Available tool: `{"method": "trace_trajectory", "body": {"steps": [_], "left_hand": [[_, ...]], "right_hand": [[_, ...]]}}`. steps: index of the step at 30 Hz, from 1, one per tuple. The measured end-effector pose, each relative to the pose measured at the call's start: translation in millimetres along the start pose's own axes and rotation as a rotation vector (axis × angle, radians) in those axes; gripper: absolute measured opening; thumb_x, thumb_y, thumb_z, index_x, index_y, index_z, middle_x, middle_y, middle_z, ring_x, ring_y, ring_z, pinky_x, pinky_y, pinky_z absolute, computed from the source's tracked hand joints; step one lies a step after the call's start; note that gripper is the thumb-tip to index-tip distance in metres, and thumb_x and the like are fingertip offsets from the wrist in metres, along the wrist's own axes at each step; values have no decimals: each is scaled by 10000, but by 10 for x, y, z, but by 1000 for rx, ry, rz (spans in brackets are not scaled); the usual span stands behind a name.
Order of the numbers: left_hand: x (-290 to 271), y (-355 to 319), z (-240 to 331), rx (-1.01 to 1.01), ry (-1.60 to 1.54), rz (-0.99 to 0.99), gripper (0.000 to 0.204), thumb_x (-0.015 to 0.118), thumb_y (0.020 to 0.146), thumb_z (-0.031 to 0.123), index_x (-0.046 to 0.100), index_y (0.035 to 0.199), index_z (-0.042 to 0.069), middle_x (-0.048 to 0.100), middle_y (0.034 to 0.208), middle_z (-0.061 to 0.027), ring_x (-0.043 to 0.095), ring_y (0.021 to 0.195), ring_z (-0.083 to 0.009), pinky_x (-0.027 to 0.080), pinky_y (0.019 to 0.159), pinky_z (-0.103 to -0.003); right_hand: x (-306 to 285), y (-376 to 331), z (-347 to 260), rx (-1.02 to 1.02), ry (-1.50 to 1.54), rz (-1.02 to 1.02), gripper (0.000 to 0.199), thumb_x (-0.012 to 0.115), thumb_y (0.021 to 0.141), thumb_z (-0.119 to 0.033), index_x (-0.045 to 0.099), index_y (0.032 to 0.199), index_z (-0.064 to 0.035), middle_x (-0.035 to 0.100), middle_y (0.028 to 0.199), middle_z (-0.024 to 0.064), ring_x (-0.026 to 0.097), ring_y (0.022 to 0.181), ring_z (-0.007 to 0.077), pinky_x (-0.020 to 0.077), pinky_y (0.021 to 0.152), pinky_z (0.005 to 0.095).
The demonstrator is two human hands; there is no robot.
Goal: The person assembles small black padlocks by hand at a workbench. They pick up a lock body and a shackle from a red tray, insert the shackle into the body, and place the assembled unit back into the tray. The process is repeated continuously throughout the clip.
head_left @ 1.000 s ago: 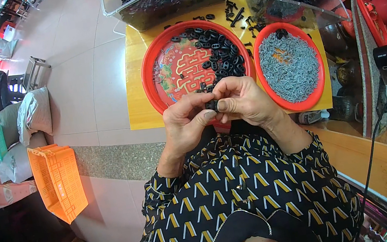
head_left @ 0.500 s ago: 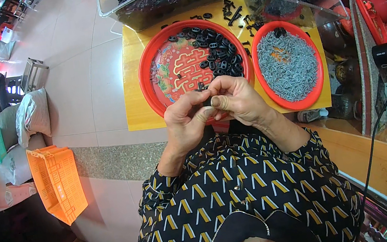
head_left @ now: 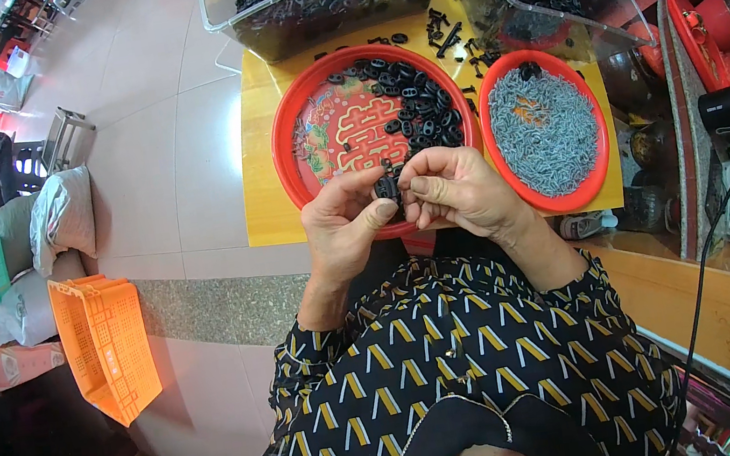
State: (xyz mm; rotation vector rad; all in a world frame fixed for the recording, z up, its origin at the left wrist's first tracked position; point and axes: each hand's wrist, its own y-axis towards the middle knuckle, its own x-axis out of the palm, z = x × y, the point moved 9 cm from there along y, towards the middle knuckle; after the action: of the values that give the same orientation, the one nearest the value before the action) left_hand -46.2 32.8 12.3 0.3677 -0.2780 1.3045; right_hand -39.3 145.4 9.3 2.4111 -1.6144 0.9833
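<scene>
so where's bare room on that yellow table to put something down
The yellow table is bare along its left strip, beside the big red tray. The far edge is crowded by clear plastic bins and loose black parts.

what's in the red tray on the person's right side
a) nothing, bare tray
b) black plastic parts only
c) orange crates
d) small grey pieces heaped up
d: the right red tray is filled with a heap of small grey pieces, with only a few black bits at its far rim, while the loose black parts lie in the other red tray beyond the left hand and right hand.
</scene>
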Motion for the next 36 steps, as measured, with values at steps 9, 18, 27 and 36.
{"method": "trace_trajectory", "body": {"steps": [9,18,27,36], "left_hand": [[-9,-41,-35,-48,-68,-10,323,603,737,-61,534,1052,-38,558,821,-29,518,717,-72,444,639,-200],[-14,-75,3,-5,19,-46,314,593,745,-62,545,1054,-30,560,862,-37,534,768,-90,450,672,-214],[128,-72,108,-8,241,-75,488,605,708,-74,467,1171,-1,553,843,-51,519,735,-82,437,645,-205],[-446,-45,431,290,767,164,293,612,722,-40,535,1005,-38,554,781,-64,516,672,-104,419,579,-218]], "right_hand": [[139,22,-44,3,-85,8,148,540,838,-123,546,856,24,557,698,53,568,578,100,467,477,181],[132,67,28,26,-125,10,138,558,826,-130,551,814,7,574,652,41,547,523,76,449,454,178],[-34,3,-437,-45,-450,223,127,581,789,-118,555,797,7,566,621,53,548,513,101,451,438,208],[-631,-268,-1697,-565,-647,523,172,560,811,-144,587,867,16,603,755,89,569,650,116,476,572,201]]}}
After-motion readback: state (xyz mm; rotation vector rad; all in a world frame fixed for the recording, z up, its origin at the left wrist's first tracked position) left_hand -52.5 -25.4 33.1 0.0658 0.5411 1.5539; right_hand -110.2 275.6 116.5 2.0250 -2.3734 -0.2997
